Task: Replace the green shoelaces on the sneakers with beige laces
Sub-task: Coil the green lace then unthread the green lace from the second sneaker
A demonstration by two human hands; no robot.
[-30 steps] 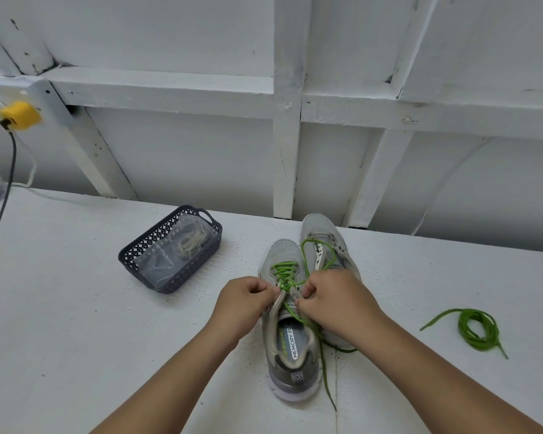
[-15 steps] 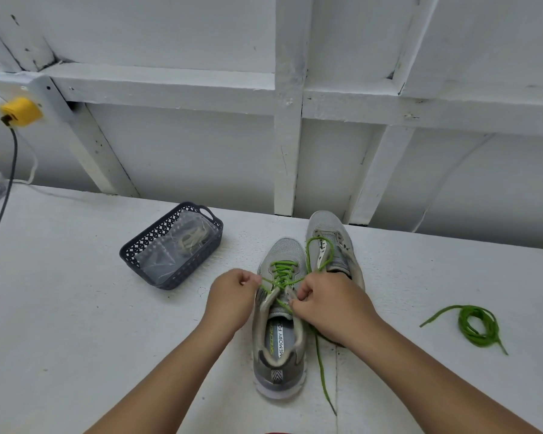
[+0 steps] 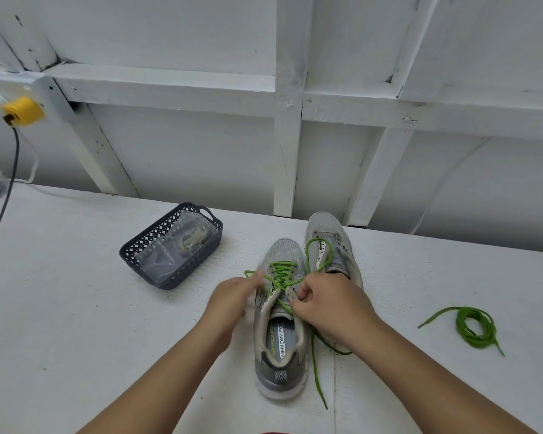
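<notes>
Two grey sneakers stand side by side on the white table. The near sneaker still carries a green lace through its front eyelets. My left hand, blurred by motion, pinches a loop of that lace at the shoe's left side. My right hand pinches the lace at the right eyelets, fingers curled. A loose lace end trails down past the heel. The far sneaker has a green loop lying over it. Beige laces lie in a clear bag inside the dark basket.
A removed green lace lies coiled on the table to the right. A yellow plug with a dark cable hangs at the far left. A white framed wall stands close behind the table.
My left hand has moved a little left and drawn a loop of green lace out sideways. My right hand stays at the eyelets.
</notes>
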